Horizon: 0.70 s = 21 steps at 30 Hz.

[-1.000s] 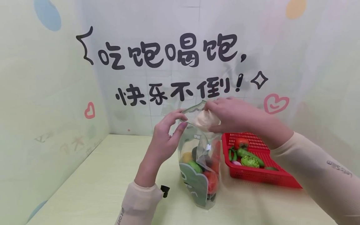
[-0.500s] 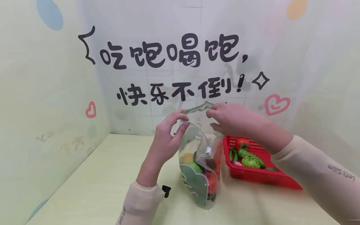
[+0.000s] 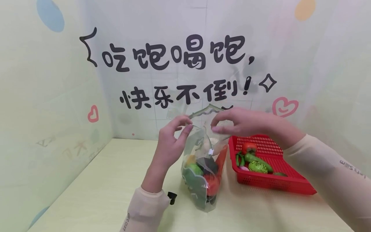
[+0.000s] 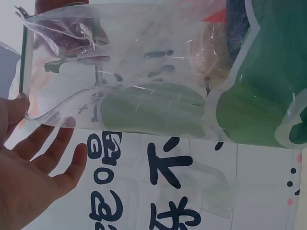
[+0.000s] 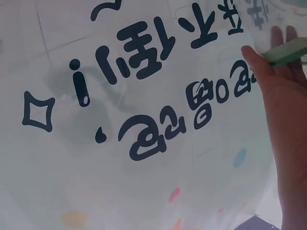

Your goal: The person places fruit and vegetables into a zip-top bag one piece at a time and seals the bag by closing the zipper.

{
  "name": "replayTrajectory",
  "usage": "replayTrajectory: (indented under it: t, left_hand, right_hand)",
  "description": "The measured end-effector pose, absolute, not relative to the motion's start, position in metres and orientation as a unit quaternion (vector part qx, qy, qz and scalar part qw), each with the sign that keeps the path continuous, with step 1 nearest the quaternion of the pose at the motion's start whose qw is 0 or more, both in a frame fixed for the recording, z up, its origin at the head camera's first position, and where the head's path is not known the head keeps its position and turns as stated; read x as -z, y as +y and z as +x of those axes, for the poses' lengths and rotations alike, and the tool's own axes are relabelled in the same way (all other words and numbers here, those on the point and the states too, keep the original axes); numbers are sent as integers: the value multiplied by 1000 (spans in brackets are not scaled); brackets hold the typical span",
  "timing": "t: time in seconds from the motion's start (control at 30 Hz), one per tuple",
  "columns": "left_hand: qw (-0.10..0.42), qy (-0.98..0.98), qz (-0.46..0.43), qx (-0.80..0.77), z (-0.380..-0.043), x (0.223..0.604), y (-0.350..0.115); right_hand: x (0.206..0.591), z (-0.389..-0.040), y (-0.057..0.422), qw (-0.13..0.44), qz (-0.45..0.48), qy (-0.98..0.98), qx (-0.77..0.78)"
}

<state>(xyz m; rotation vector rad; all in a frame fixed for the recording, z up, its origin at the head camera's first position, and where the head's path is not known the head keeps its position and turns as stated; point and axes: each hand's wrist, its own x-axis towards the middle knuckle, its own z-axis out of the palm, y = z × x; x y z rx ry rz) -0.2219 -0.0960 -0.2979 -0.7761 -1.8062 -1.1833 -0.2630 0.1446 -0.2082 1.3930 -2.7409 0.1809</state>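
Note:
A clear zip bag [image 3: 200,149] with a green printed front stands on the table, filled with toy-like vegetables, among them a red tomato [image 3: 211,184] and a dark piece [image 3: 207,165]. High in the bag lies a pale round piece [image 3: 213,141], blurred by the plastic. My left hand [image 3: 174,138] pinches the left side of the bag's rim between thumb and fingers. In the left wrist view the remaining fingers of that hand spread along the plastic. Over the bag's mouth, my right hand [image 3: 240,120] has loosely bent fingers and holds nothing visible. A green strip [image 5: 290,50] crosses by its fingers.
Right of the bag sits a red perforated basket [image 3: 272,185] holding a tomato [image 3: 249,147], a long green vegetable [image 3: 262,161], a small cabbage [image 3: 258,167] and green peppers [image 3: 239,159]. A printed wall [image 3: 162,19] stands behind. A black block [image 3: 172,198] shows beside my left sleeve.
My right hand has released the pale round piece, which dropped into the bag. That hand now hovers over the mouth, and the bag's front has shifted slightly left. My left hand keeps its grip.

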Motion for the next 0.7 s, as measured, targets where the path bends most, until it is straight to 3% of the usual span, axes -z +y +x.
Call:
replayTrajectory:
  t: [0.1, 0.17, 0.33, 0.4, 0.5, 0.7]
  left_hand:
    - [424, -715, -293, 472, -228, 300, -98]
    - [433, -708, -281, 482, -229, 299, -99]
    - [416, -660, -230, 582, -224, 292, -104]
    - [396, -645, -217, 616, -220, 289, -106]
    - [353, -669, -209, 620, -215, 286, -107]
    - [312, -729, -207, 573, -199, 278, -101]
  right_hand:
    - [207, -262, 149, -11, 461, -886, -52]
    - [206, -262, 153, 23, 475, -879, -29]
    - [204, -268, 159, 260, 527, -809, -21]
    - [206, -270, 161, 323, 534, -781, -25]
    - [210, -266, 166, 308, 516, -799, -9]
    - [215, -265, 179, 179, 427, -886, -20]
